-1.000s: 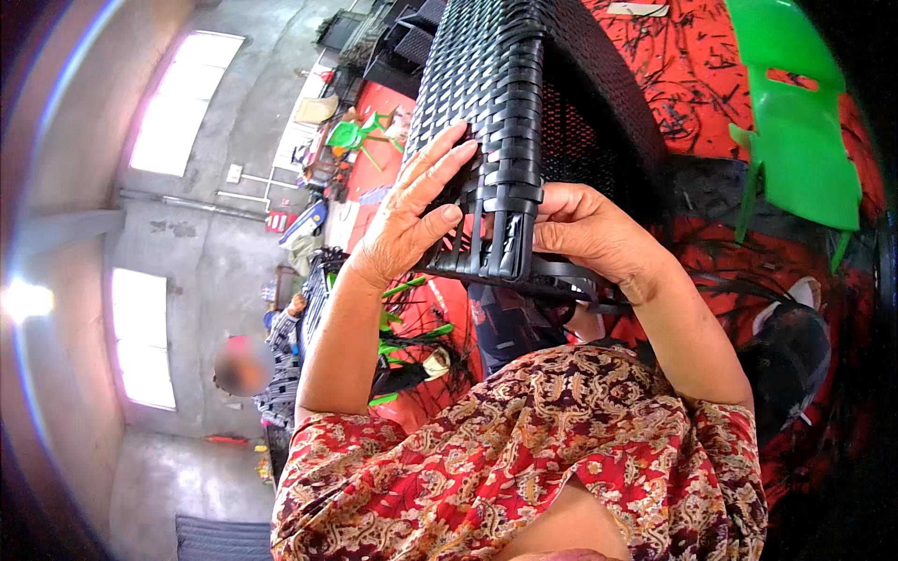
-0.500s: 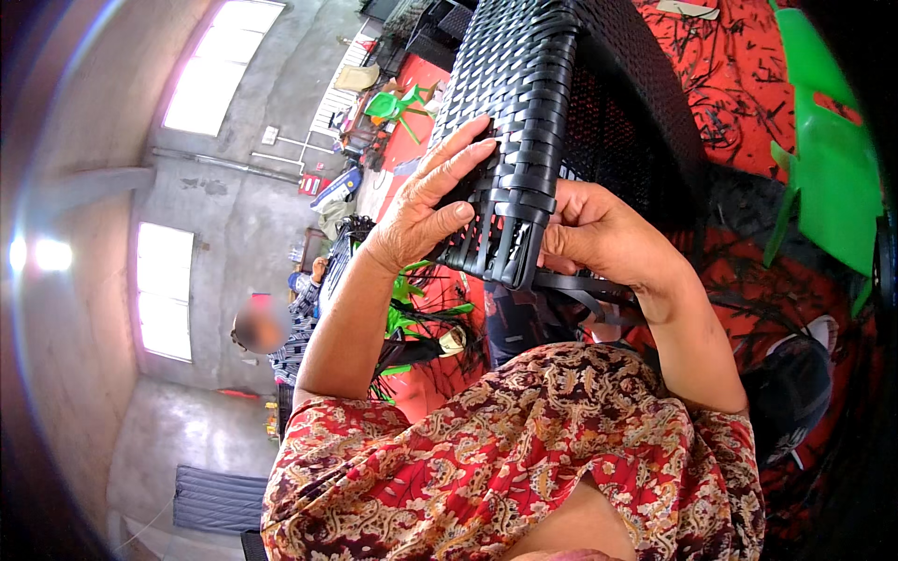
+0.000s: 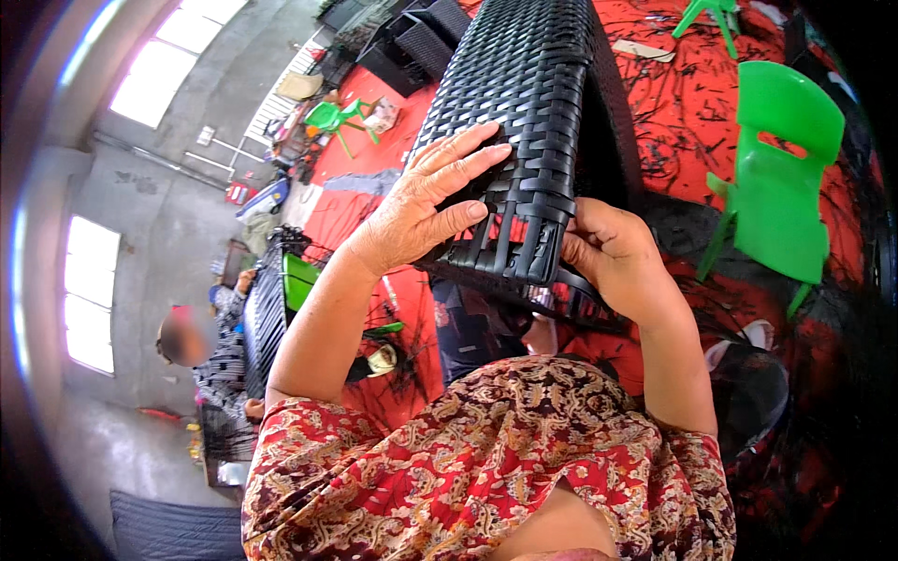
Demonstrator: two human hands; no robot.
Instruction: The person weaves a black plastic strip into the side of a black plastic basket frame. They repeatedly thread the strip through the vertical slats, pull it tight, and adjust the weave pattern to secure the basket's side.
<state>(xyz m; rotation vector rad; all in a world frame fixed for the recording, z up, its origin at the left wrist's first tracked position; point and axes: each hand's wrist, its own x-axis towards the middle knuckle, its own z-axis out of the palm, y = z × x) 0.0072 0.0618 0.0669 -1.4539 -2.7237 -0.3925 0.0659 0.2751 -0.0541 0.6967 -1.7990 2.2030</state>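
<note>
A large piece of black woven wicker furniture [image 3: 510, 103] stands in front of me, its near end narrow and its weave running away upward. At this end the bands are looser, with gaps between the upright strips. My left hand [image 3: 421, 210] lies on the left part of the woven face, fingers stretched out and thumb apart. At the right edge of the same end, my right hand [image 3: 617, 257] is closed in a pinch, its fingertips partly hidden by the wicker corner. A flat black plastic strip [image 3: 585, 304] hangs in a loop below it, and its end runs into those fingers.
Black strip offcuts litter the red floor [image 3: 673, 103]. At the right stands a green plastic chair [image 3: 781, 178]; a smaller green stool [image 3: 329, 117] is far left. A co-worker [image 3: 220, 351] sits left beside dark wicker work. More black wicker pieces [image 3: 398, 56] stand at the back.
The view has swung, so the surroundings sit further left and the green chair shows more fully. My left hand stays flat on the weave; my right hand keeps its pinch at the edge.
</note>
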